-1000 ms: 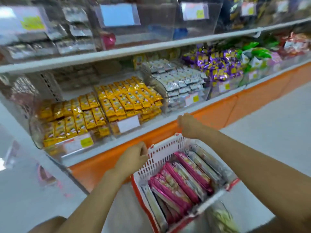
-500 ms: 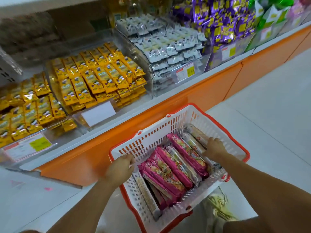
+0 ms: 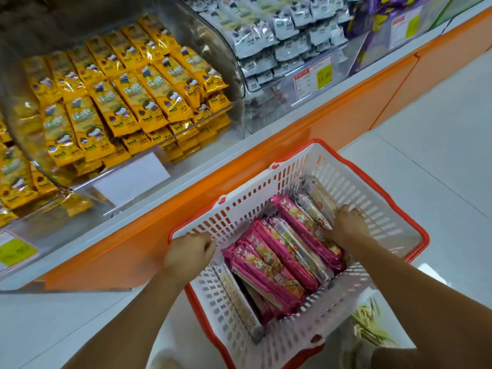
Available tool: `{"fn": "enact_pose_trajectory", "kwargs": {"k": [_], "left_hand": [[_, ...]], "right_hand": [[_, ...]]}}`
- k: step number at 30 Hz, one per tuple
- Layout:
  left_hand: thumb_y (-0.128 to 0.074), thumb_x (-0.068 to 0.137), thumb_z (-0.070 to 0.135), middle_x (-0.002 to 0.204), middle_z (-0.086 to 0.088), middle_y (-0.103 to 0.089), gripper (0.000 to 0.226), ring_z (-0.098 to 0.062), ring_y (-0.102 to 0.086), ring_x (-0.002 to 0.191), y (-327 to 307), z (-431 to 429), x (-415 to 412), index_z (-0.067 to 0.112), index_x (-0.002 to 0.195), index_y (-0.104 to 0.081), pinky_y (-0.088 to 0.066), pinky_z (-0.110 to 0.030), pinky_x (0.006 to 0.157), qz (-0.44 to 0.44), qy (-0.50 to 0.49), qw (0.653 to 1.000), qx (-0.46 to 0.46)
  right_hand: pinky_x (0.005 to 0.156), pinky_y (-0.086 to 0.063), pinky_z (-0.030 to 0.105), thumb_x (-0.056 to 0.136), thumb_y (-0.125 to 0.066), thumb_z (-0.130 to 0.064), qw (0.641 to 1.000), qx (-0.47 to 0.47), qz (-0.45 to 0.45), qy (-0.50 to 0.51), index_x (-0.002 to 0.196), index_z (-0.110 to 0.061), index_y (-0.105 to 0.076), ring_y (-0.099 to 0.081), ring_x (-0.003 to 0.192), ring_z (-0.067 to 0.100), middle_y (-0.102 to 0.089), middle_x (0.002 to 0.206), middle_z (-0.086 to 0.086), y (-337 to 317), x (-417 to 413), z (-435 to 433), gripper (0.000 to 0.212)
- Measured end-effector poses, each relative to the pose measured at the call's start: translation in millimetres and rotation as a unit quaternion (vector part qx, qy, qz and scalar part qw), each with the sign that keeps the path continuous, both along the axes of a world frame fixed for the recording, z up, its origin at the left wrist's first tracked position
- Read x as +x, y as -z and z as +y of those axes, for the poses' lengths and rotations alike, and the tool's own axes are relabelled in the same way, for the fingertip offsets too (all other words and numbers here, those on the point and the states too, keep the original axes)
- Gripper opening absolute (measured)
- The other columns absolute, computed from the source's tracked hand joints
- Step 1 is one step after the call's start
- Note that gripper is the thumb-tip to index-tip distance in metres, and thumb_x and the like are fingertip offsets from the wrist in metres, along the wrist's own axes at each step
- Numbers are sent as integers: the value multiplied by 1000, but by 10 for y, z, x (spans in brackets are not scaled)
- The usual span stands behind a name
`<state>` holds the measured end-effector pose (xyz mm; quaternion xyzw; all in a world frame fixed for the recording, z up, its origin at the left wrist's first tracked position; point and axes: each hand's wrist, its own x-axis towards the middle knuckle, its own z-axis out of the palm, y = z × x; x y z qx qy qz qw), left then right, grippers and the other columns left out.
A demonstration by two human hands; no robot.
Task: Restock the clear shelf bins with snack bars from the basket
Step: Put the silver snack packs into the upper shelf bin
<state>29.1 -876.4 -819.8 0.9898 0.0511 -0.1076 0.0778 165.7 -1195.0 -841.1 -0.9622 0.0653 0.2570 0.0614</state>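
Rim-gripped by the left hand (image 3: 190, 251), the white slotted plastic basket (image 3: 372, 206) was steadied; pale foil-wrapped snack bars (image 3: 318, 194) inside were clasped by the right hand (image 3: 346, 225); lifting out was judged next.

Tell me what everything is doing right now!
Basket: partly full of bars.
Pink bars: lying packed in the basket.
Pale bars: in the basket, under fingers.
Left hand: grips the basket rim.
Right hand: fingers curled on the pale bars.
Yellow bars: stacked in neat rows.
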Motion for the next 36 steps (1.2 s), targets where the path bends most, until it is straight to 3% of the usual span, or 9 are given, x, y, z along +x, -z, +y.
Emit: {"fn": "enact_pose_trajectory", "kwargs": {"k": [4, 7, 12, 15, 21, 28, 30, 33, 36], "left_hand": [[-41, 98, 34, 72, 2, -65, 31, -16, -61, 66, 21, -3, 6, 20, 77, -59, -41, -26, 57, -6, -20, 1000, -6], [-42, 98, 35, 74, 2, -66, 32, -15, -62, 67, 12, -10, 3, 20, 78, -61, -44, -26, 59, -11, -24, 1000, -8], [-39, 98, 35, 70, 5, -62, 32, -11, -60, 65, -9, -19, 8, 21, 76, -58, -39, -24, 55, -4, -20, 1000, -1], [-38, 98, 34, 76, 6, -64, 31, -10, -60, 67, -14, -28, 3, 20, 80, -60, -44, -23, 57, 15, -13, 1000, 13], [-41, 94, 18, 97, -4, -66, 21, -21, -62, 90, -90, -160, -10, 14, 94, -61, -42, -24, 67, 160, 27, 983, 82], [-54, 91, 20, 60, 0, -35, 34, -12, -36, 53, -237, -350, -15, 15, 61, -40, -28, -24, 53, 275, -72, 950, -126], [-56, 93, 27, 61, -1, -33, 36, -12, -33, 53, -346, -359, -17, 14, 62, -43, -29, -25, 54, 284, -86, 935, -194], [-55, 92, 43, 75, -4, -53, 32, -11, -51, 64, -529, -379, -33, 15, 78, -60, -42, -24, 63, 283, -94, 908, -293], [-53, 88, 55, 115, -1, -65, 52, -13, -63, 102, -685, -446, -93, 14, 118, -61, -52, -26, 89, 294, -167, 838, -429]], "right_hand": [[91, -46, 30, 82, -63, -59, 998, -12, 67, -18, 121, -6, -57, -52, 115, 26, -59, 119, 10, -40, 100, -98, 66], [94, -44, 31, 87, -65, -46, 990, 66, 127, 17, 131, 2, -50, -52, 118, 28, -54, 129, 15, -97, 132, -120, 67], [54, -40, 22, 86, -69, -36, 966, 160, 179, 95, 73, -11, -55, -52, 45, 3, -54, 61, -4, -118, 137, -149, 32], [62, -50, 30, 84, -73, -27, 937, 239, 173, 190, 81, -4, -58, -55, 68, 20, -54, 75, 7, -62, 18, -167, 27], [71, -57, 46, 67, -84, -5, 924, 249, 161, 241, 79, 2, -56, -59, 66, 30, -54, 68, 16, -5, -175, -126, 31], [36, -38, 18, 82, -68, -4, 955, 211, 92, 189, 62, -6, -45, -47, 45, 18, -47, 54, 7, -271, -389, 111, 31], [40, -36, 20, 82, -63, -4, 952, 230, 53, 195, 56, -7, -43, -44, 43, 19, -45, 50, 8, -302, -438, 151, 33], [56, -44, 33, 77, -65, 0, 904, 321, 62, 275, 59, -1, -48, -49, 53, 24, -49, 55, 11, -425, -523, 176, 25], [53, -47, 32, 73, -77, -8, 814, 466, 135, 321, 90, 8, -62, -53, 60, 24, -64, 79, 21, -638, -615, 181, 27]]}}
